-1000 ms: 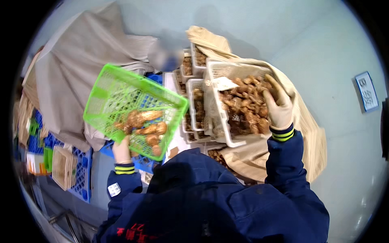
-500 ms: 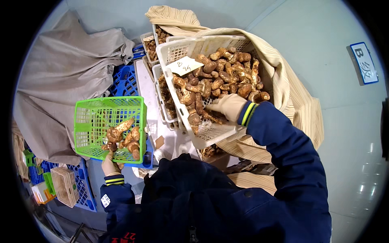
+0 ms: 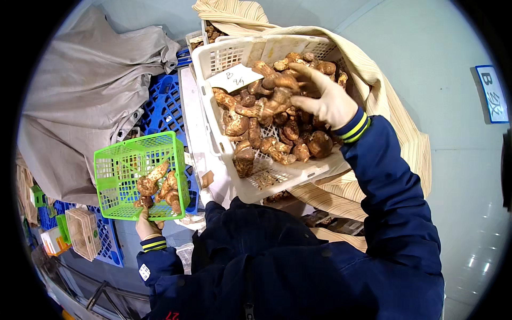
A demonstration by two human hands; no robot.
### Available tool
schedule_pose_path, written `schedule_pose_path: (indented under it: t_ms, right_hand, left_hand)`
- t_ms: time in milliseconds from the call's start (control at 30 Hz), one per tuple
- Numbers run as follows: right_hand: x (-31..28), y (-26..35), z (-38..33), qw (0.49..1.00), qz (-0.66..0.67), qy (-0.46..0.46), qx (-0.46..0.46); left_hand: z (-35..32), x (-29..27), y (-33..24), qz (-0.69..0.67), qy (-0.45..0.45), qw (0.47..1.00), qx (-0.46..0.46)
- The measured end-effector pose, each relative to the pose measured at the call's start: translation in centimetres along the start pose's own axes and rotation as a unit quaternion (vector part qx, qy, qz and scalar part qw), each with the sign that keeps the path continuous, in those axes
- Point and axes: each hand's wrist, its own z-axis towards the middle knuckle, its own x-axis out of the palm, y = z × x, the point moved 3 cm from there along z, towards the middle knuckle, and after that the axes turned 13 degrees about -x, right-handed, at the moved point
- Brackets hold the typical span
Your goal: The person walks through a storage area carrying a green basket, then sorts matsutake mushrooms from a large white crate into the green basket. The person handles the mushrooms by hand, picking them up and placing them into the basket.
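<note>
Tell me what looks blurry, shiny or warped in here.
Head view: some mushrooms near the right hand look smeared, probably motion blur, while the green basket looks crisper; head view again: small glints shine on the pale surface at lower right; same head view: black corners surround a round fisheye picture, warped toward its rim.

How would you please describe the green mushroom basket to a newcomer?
Left of the large white crate heaped with mushrooms, the left hand holds a basket. Its bright green mesh and few mushrooms set it apart from that crate.
</note>
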Motion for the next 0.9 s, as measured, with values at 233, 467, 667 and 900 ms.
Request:
schedule_pose_path:
  t_ms: [233,467,667,900]
  right_hand:
    - [9.1,1.8,-3.8,0.799,-0.231,0.537,0.137]
    - [9.2,-1.2,-4.2,0.855,-0.217,0.451,0.136]
    - [2.7,-1.7,-5.3,0.899,0.297,0.185,0.263]
    - [-1.0,2.1,-2.0,0.9,0.311,0.073,0.296]
  left_hand:
    - [0.7,1.0,1.6,0.019,0.022,0.999,0.014]
    - [-0.8,1.8,2.5,-0.025,-0.003,0.999,0.041]
    - [-0.2,0.5,1.9,-0.021,-0.005,0.999,0.037]
    - [-1.2,0.4,0.2,-0.021,-0.006,0.999,0.034]
